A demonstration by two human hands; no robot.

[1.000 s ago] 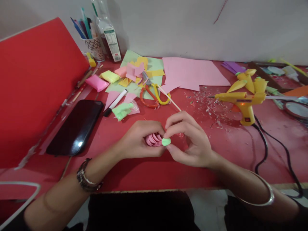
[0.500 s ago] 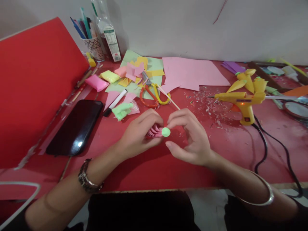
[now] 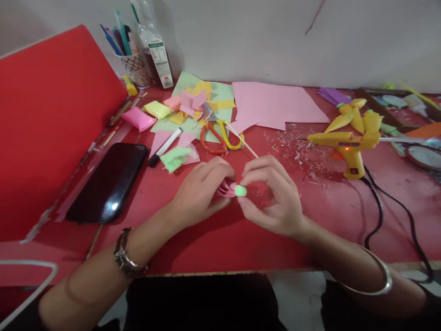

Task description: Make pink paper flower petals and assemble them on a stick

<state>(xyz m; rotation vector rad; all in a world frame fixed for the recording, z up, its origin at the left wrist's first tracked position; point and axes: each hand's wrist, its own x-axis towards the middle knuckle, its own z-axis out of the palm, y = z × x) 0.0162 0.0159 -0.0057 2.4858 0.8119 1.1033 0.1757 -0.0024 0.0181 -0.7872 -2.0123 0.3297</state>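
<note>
Most of the pink folded paper (image 3: 225, 189) is buried in the left hand (image 3: 203, 191), so I can't see its far end, or how the folds are joined. The left hand has it firmly, fingers curled over the top and thumb underneath. Out of the grip comes a fan of thin pink layers, edges stacked close, curving toward one end, and there sits a pale green knob (image 3: 240, 190), rounded, smooth, bright against the pink. Whether it is stuck on or merely held there, I can't make out.

Now the right hand (image 3: 275, 195): thumb just below the knob, bent forefinger just above, the pair bracketing it; whether they actually grip it, I can't tell. All this is up over the near middle of the red tabletop (image 3: 220, 250), between the phone (image 3: 108, 182) and the yellow glue gun (image 3: 347, 145), its small light glowing orange.

Behind, the scissors (image 3: 211, 138) have their blades partly covered by pink and yellow scraps (image 3: 193, 102). On the far left, the big red board (image 3: 51, 128) runs out of sight.
</note>
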